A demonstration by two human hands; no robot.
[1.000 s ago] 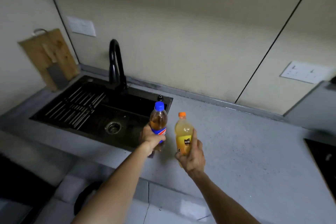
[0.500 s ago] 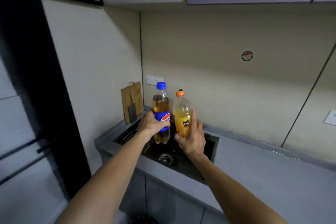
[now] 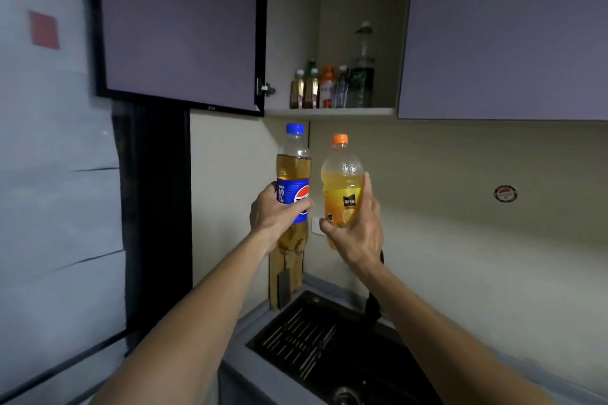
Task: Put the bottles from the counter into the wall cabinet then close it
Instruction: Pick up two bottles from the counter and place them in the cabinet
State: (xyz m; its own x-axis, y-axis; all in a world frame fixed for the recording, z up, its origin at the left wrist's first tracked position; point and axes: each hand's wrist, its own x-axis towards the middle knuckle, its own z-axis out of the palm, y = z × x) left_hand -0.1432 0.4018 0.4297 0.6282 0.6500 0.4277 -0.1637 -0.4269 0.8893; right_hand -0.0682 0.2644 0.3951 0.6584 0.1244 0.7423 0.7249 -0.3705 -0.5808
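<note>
Left hand is wrapped round the blue label of an upright Pepsi bottle, thumb across the front; right hand grips an upright orange juice bottle low on its body, fingers curled behind and the forefinger laid straight up its side. Both bottles are raised side by side, apart, just below the wall cabinet's shelf. The cabinet door stands open at left; bottles already line the shelf, sink below.
</note>
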